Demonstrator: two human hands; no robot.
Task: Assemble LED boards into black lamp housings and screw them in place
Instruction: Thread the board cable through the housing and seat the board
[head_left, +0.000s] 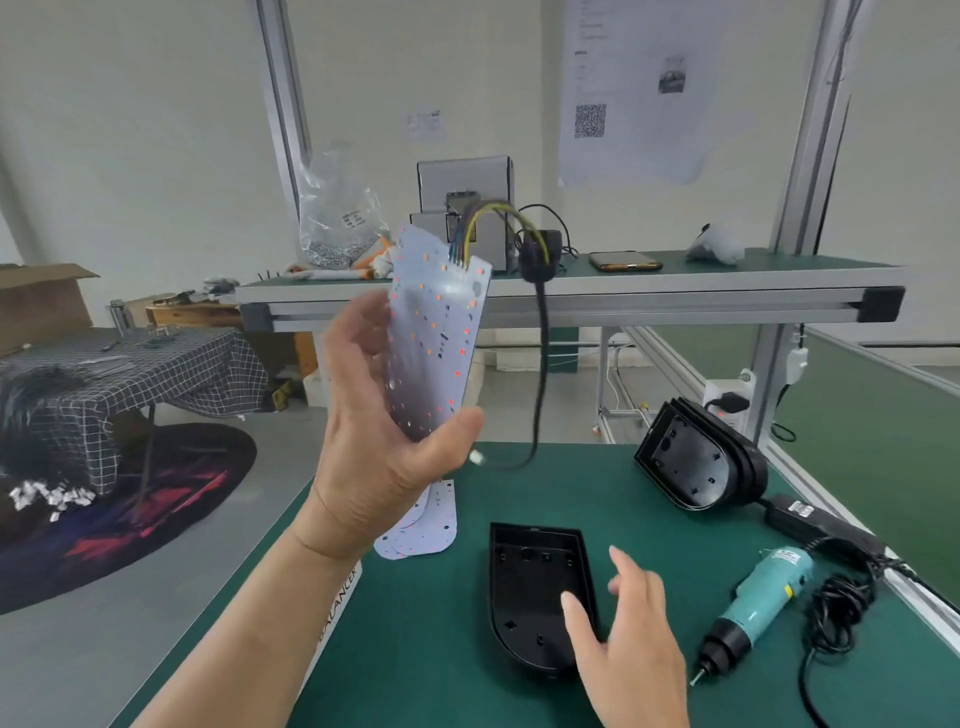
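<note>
The left hand (384, 447) is gripping an LED board (436, 332) aloft while the right hand (634, 644), fingers (579, 621) loosely spread, is hovering over the empty near housing (530, 582), leaving seating and screwing undone.

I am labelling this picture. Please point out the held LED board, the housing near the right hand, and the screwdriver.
LED board (439, 332): head view, middle of its white face.
Housing (524, 592): head view, bare inner floor.
Screwdriver (769, 587): head view, teal body.
</note>
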